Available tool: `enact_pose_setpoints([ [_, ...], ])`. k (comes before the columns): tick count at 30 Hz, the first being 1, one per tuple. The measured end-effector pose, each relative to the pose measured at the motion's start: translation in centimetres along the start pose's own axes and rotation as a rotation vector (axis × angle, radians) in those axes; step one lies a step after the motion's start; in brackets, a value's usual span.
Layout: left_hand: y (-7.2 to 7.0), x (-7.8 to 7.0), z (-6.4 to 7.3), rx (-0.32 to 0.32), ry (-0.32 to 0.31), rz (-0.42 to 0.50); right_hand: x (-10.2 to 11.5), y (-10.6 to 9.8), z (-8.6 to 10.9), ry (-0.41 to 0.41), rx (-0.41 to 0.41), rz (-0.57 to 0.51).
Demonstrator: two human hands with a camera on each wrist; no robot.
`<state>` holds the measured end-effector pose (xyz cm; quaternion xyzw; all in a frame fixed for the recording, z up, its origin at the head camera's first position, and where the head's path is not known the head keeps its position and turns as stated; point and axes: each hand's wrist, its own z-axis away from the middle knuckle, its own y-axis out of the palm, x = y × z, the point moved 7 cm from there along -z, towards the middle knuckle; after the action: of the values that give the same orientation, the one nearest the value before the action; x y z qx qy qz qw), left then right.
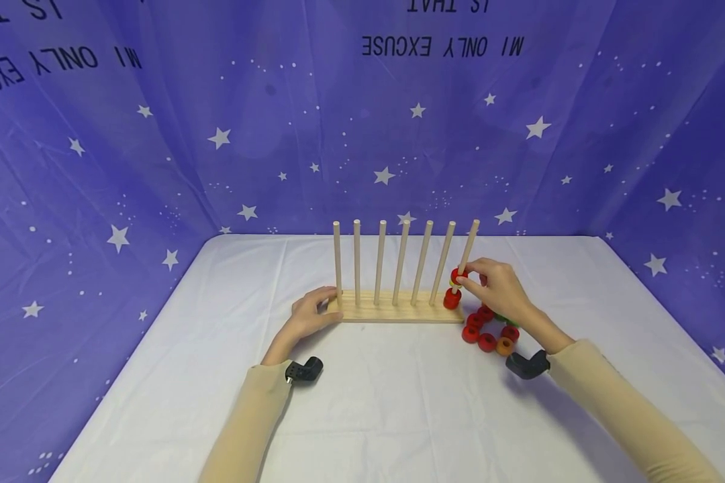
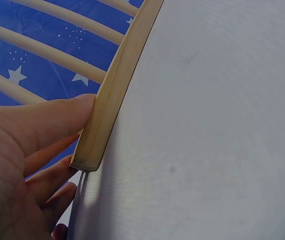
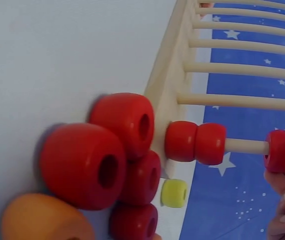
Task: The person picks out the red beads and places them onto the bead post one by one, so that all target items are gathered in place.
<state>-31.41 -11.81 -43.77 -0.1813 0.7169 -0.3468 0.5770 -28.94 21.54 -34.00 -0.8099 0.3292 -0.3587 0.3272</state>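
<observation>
A wooden stand has a flat base (image 1: 393, 313) and a row of upright pegs. My left hand (image 1: 307, 314) grips the base's left end, thumb on the front edge (image 2: 107, 100) and fingers behind it. At the other end my right hand (image 1: 500, 290) pinches a red bead (image 3: 279, 151) that is around the rightmost peg (image 1: 470, 241), partway up. Two red beads (image 3: 195, 142) sit stacked at the bottom of that peg, apart from the held one. The other pegs carry no beads. My right palm is largely hidden in the right wrist view.
Loose beads lie on the white cloth by the base's right end: several red ones (image 1: 487, 343), an orange one (image 1: 505, 346) and green ones (image 1: 512, 322) partly under my right wrist. A yellow bead (image 3: 174, 193) lies beyond them. A blue starry curtain (image 1: 314, 134) hangs behind.
</observation>
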Motion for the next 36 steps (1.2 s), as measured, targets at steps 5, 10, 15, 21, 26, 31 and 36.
enact_pose_setpoints([
  [5, 0.1, 0.1, 0.0, 0.005, -0.007, 0.006, -0.3, 0.6, 0.3, 0.012, 0.022, 0.004],
  [10, 0.2, 0.2, 0.0, 0.002, -0.011, 0.007, -0.7, 1.3, 0.6, 0.027, 0.055, 0.004],
  [15, 0.2, 0.2, 0.0, 0.002, -0.014, 0.007, -1.1, 1.9, 0.9, 0.05, 0.091, 0.009],
  [21, 0.2, 0.1, 0.0, 0.0, -0.002, 0.011, -1.2, 2.2, 1.0, 0.075, 0.108, 0.008],
  [26, 0.1, 0.0, 0.0, 0.001, -0.002, 0.01, -1.3, 2.4, 1.1, 0.076, 0.105, 0.011],
  [31, 0.1, 0.1, 0.0, -0.002, -0.005, 0.006, -1.6, 2.6, 1.3, 0.089, 0.113, 0.013],
  [36, 0.0, 0.0, 0.1, -0.012, -0.001, 0.004, -1.7, 2.4, 1.2, 0.106, 0.128, -0.001],
])
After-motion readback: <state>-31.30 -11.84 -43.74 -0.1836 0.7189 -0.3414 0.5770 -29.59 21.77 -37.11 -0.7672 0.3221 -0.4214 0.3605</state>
